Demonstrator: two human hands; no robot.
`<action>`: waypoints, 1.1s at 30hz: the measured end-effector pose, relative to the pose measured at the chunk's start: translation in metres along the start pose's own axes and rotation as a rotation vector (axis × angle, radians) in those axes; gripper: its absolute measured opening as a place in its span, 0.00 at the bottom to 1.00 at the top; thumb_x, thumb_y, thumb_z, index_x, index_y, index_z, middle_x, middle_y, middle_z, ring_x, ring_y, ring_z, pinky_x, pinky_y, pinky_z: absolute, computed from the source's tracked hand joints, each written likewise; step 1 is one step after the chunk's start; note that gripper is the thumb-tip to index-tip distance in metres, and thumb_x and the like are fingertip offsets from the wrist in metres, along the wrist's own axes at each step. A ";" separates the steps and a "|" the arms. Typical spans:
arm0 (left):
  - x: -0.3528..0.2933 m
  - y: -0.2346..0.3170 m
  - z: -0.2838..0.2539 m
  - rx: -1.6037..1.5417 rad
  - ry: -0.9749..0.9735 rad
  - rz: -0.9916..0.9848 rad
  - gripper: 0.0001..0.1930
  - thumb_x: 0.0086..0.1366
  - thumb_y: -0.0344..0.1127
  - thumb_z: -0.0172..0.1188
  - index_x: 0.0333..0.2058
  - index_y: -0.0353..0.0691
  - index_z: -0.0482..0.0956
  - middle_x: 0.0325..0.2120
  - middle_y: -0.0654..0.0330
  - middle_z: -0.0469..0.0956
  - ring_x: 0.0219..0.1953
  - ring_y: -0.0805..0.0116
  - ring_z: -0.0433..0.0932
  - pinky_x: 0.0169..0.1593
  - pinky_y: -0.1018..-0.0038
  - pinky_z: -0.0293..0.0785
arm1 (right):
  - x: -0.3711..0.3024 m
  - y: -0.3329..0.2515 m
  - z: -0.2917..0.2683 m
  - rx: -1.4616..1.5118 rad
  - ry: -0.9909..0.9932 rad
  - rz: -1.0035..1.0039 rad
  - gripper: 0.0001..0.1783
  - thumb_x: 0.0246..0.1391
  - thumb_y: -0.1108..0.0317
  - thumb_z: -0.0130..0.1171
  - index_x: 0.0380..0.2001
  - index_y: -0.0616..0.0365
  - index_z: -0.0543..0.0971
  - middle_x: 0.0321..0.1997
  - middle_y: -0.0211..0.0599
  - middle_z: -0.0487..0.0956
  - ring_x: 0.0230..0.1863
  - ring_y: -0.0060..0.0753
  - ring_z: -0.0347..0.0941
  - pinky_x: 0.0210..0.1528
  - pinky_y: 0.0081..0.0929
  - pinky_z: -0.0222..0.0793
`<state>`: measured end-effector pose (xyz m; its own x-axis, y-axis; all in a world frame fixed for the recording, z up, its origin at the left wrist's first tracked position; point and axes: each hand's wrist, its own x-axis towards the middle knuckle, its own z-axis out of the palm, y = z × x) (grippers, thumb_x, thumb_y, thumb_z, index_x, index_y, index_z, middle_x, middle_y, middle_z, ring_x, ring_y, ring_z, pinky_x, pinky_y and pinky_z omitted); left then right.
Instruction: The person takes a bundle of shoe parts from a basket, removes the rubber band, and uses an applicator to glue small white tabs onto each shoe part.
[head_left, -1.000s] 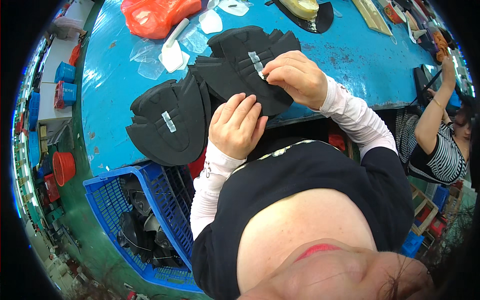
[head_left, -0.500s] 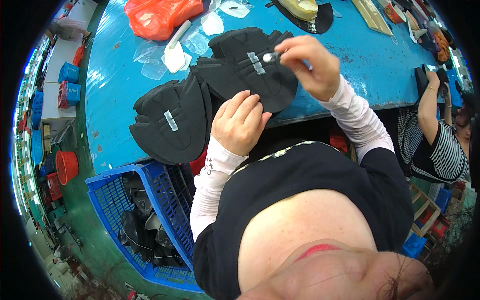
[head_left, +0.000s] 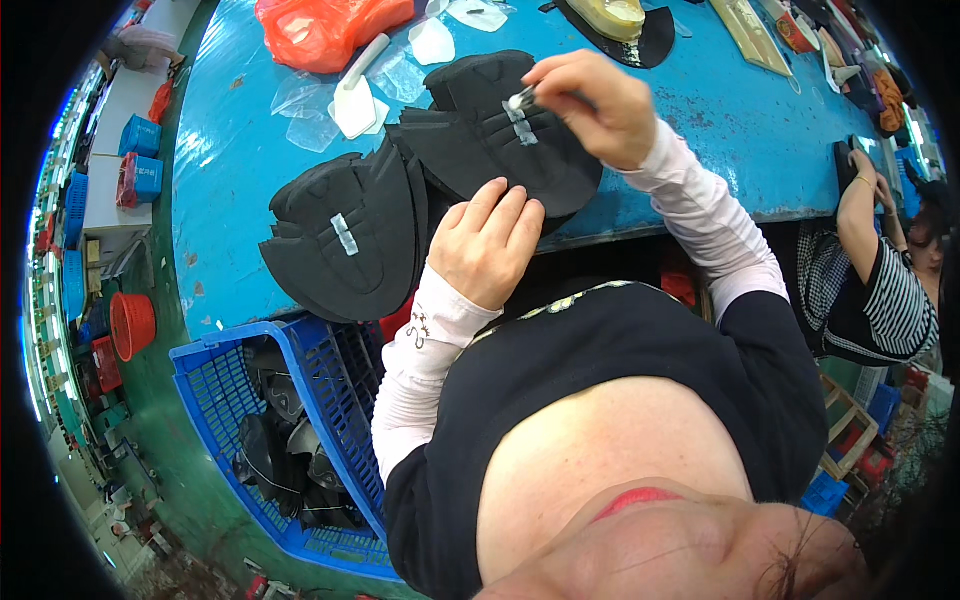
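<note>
Two stacks of black padded shoe-upper pieces lie at the table's near edge: the left stack (head_left: 374,280) and the right stack (head_left: 460,152). A pale strip (head_left: 344,235) sits on top of the left stack, and a whitish, wet-looking strip (head_left: 521,124) on the right one. My right hand (head_left: 600,108) pinches a small brush-like tool (head_left: 518,101) with a white tip, at the far end of the right strip; whether it touches cannot be made out. With fingers stretched out, my left hand (head_left: 488,245) rests on the right stack's near edge.
Beyond the stacks lie a red plastic bag (head_left: 330,35), white cut pieces (head_left: 352,108) and clear plastic film. A yellowish form (head_left: 606,16) stands at the far side. A blue crate (head_left: 300,350) with black pieces is below the table's left edge. Another person (head_left: 880,270) sits at right.
My right hand has moved left and slightly farther away, bringing the white tip to the far end of the right strip. The left hand stays on the stack, its fingers slightly more spread.
</note>
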<state>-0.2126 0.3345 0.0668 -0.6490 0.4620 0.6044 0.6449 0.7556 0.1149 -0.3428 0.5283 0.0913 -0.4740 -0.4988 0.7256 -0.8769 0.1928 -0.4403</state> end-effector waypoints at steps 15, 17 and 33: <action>-0.092 -0.031 -0.043 -0.006 0.512 -0.304 0.14 0.55 0.14 0.57 0.40 0.31 0.74 0.42 0.46 0.80 0.49 0.41 0.79 0.53 0.53 0.78 | -0.027 0.012 -0.033 0.464 0.311 0.234 0.08 0.62 0.78 0.57 0.45 0.64 0.74 0.50 0.47 0.80 0.45 0.22 0.76 0.50 0.17 0.71; -0.130 -0.040 -0.048 0.076 0.409 -0.421 0.11 0.57 0.15 0.57 0.40 0.31 0.75 0.42 0.46 0.80 0.51 0.43 0.79 0.54 0.55 0.77 | -0.030 0.007 -0.028 0.484 0.250 0.290 0.09 0.63 0.77 0.57 0.46 0.63 0.74 0.49 0.45 0.80 0.45 0.23 0.76 0.50 0.17 0.71; -0.006 -0.003 0.000 -0.125 0.027 -0.081 0.17 0.51 0.32 0.70 0.41 0.37 0.82 0.45 0.58 0.80 0.52 0.58 0.77 0.53 0.65 0.72 | -0.009 -0.017 -0.011 -0.066 -0.155 0.009 0.09 0.53 0.83 0.63 0.37 0.62 0.78 0.43 0.39 0.82 0.42 0.35 0.78 0.43 0.25 0.75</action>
<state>-0.2105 0.3292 0.0629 -0.6911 0.3875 0.6101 0.6369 0.7256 0.2606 -0.3245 0.5387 0.0980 -0.4685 -0.6203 0.6291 -0.8784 0.2507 -0.4069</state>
